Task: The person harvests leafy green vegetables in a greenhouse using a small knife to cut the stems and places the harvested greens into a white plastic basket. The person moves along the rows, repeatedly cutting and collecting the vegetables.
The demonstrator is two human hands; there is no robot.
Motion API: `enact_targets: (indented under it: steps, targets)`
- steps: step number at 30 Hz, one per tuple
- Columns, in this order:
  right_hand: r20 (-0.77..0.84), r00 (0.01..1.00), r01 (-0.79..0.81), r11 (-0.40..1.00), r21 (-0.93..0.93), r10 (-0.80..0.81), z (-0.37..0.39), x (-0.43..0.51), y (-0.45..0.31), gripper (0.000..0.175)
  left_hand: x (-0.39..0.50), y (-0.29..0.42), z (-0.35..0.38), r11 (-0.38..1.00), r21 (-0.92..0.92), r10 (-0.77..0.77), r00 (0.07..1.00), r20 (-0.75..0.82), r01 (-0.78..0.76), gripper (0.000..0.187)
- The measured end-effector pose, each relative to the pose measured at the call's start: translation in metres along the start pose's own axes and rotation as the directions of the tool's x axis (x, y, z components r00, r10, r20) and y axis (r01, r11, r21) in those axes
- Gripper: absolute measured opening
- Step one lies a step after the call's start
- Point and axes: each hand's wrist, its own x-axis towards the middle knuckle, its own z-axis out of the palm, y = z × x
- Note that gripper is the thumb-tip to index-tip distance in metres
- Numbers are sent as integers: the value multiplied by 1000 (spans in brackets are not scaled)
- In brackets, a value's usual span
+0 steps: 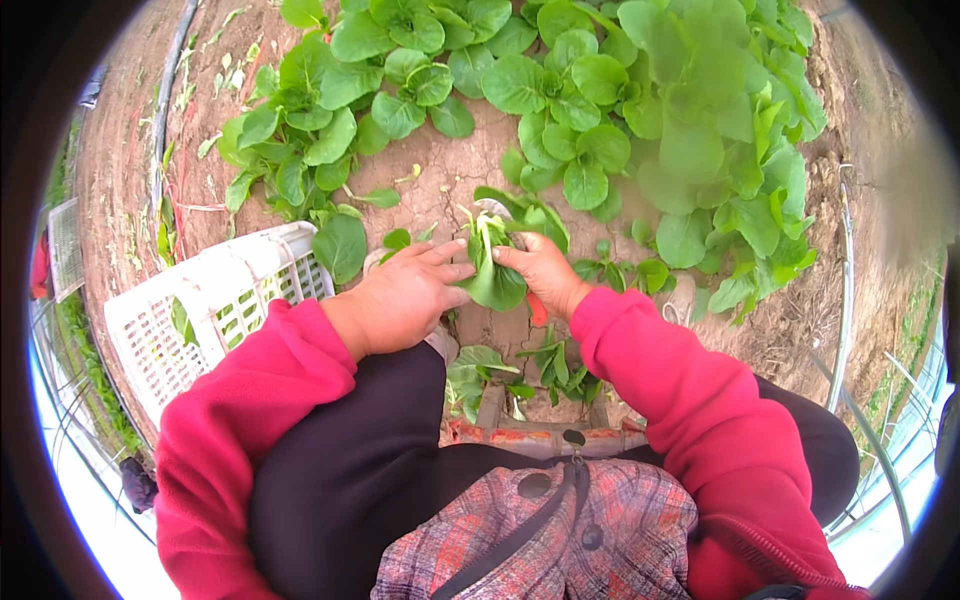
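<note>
My right hand [547, 274] grips a small leafy green plant [499, 281], its pale stem end turned up and away from me. An orange-red handle [536, 309] sticks out below the same hand. A curved grey metal blade [493, 208] shows above it, likely part of the same tool. My left hand [405, 292] lies palm down just left of the plant, fingers spread, with their tips at its leaves. Whether those fingertips press on the leaves is hard to tell. More leafy green plants [585, 157] grow in the soil ahead.
A white plastic crate [217, 300] with greens inside stands tilted at my left. Loose leaves [480, 367] lie between my legs, before a low seat frame [525, 435]. A dark hose [166, 97] runs along the soil at left, and a pale pole [846, 300] stands at right.
</note>
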Motion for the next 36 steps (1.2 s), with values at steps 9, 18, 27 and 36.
enact_targets:
  steps: [9,18,27,36]
  targets:
    - [19,813,548,754,-363,-582,25,22,-6,34,24,-14,2,415,-883,-706,690,-159,221,33]
    - [-25,816,417,619,-666,-577,49,-4,-40,48,17,-30,22,556,-789,-661,714,-229,261,35]
    - [84,830,437,550,-711,-551,45,6,-47,23,9,-29,21,287,-898,-554,822,127,333,25]
    - [151,904,426,867,-260,-399,37,21,-45,22,-3,-33,15,-90,-981,-397,898,191,169,32]
